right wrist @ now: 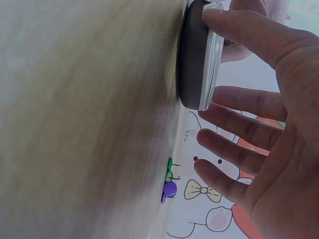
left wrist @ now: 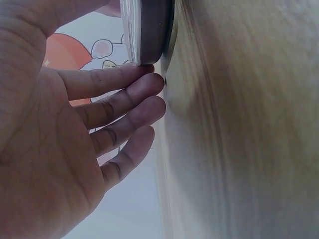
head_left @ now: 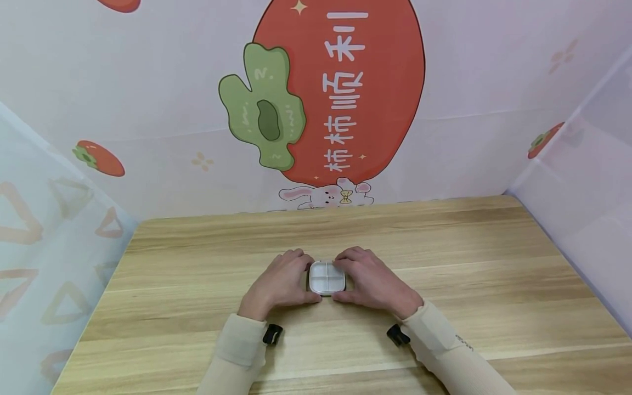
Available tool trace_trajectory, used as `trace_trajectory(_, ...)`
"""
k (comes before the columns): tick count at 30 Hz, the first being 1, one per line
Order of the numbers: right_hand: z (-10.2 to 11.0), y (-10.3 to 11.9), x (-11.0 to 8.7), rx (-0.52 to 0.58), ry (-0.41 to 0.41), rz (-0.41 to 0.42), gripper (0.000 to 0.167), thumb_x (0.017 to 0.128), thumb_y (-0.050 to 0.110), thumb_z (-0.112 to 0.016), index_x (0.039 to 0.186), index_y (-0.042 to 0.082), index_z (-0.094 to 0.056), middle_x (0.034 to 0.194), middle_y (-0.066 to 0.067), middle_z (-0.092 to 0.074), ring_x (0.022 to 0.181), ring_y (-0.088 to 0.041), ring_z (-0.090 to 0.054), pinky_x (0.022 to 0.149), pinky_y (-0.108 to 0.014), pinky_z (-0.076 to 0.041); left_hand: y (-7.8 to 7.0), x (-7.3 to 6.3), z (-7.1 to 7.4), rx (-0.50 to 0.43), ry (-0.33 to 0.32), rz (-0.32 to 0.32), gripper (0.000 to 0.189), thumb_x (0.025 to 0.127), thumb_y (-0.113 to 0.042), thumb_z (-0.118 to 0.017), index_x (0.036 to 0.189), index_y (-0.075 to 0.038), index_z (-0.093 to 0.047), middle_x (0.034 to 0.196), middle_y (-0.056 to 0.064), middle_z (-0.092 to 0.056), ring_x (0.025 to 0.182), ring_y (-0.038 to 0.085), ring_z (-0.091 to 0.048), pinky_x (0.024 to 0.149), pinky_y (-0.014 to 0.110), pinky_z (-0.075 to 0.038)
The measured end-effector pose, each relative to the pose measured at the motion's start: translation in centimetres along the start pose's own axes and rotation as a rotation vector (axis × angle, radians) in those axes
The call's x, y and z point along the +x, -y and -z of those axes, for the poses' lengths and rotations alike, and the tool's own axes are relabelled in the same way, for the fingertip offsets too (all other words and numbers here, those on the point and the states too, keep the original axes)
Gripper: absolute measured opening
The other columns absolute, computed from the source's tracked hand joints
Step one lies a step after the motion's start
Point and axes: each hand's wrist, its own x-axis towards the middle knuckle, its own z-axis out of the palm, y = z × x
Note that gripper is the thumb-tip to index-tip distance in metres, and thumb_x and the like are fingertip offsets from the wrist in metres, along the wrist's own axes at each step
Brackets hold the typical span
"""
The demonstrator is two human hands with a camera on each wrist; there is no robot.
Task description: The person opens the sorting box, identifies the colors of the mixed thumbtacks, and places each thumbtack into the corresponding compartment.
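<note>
A small pill box with four compartments lies flat on the wooden table between both hands. From the side it shows a dark base and a clear upper layer. My left hand pinches its left end, thumb at the near corner and index finger at the far one. On the right end, my right hand has the same hold, thumb near and index finger far. The other fingers of the left hand spread loosely beside the box. Nothing distinct shows inside the compartments.
Several coloured push pins, purple and green among them, lie on the table beyond the box, seen in the right wrist view. The wooden table meets a printed wall cloth at its back edge.
</note>
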Motion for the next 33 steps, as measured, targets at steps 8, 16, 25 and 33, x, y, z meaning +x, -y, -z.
trace_trajectory(8,-0.10,-0.12,0.03,-0.019,-0.003,0.005,0.060,0.077,0.043,-0.089,0.120,0.005,-0.072,0.123,-0.003,-0.064,0.119,-0.022,-0.055,0.105,-0.044,-0.043,0.07,-0.08,0.07,-0.006,0.011,-0.004,0.069,0.071,-0.045,-0.090,0.121,-0.004,-0.067,0.107,0.000,-0.061,0.100,0.020,-0.056,0.095,0.041,-0.045)
trace_trajectory(16,-0.11,-0.13,-0.01,-0.012,-0.004,0.005,0.060,0.077,0.043,-0.089,0.120,0.004,-0.072,0.122,-0.003,-0.064,0.119,-0.022,-0.055,0.105,-0.044,-0.043,0.05,-0.12,0.11,-0.017,0.017,0.005,0.068,0.071,-0.045,-0.090,0.121,-0.005,-0.067,0.107,0.000,-0.061,0.100,0.020,-0.056,0.096,0.042,-0.045)
trace_trajectory(25,-0.10,-0.02,0.05,-0.022,-0.003,0.001,0.061,0.077,0.043,-0.089,0.121,0.005,-0.071,0.123,-0.004,-0.064,0.120,-0.023,-0.054,0.106,-0.044,-0.042,-0.02,-0.16,0.12,-0.024,0.013,0.017,0.069,0.072,-0.046,-0.090,0.122,-0.005,-0.067,0.109,0.000,-0.062,0.103,0.021,-0.057,0.099,0.043,-0.045)
trace_trajectory(33,-0.11,-0.07,0.06,-0.025,-0.006,-0.003,0.061,0.076,0.045,-0.089,0.121,0.007,-0.071,0.120,-0.002,-0.063,0.114,-0.021,-0.053,0.102,-0.043,-0.044,0.04,-0.10,-0.01,-0.024,0.013,0.017,0.068,0.072,-0.046,-0.090,0.121,-0.005,-0.067,0.107,-0.001,-0.061,0.100,0.020,-0.057,0.097,0.042,-0.045)
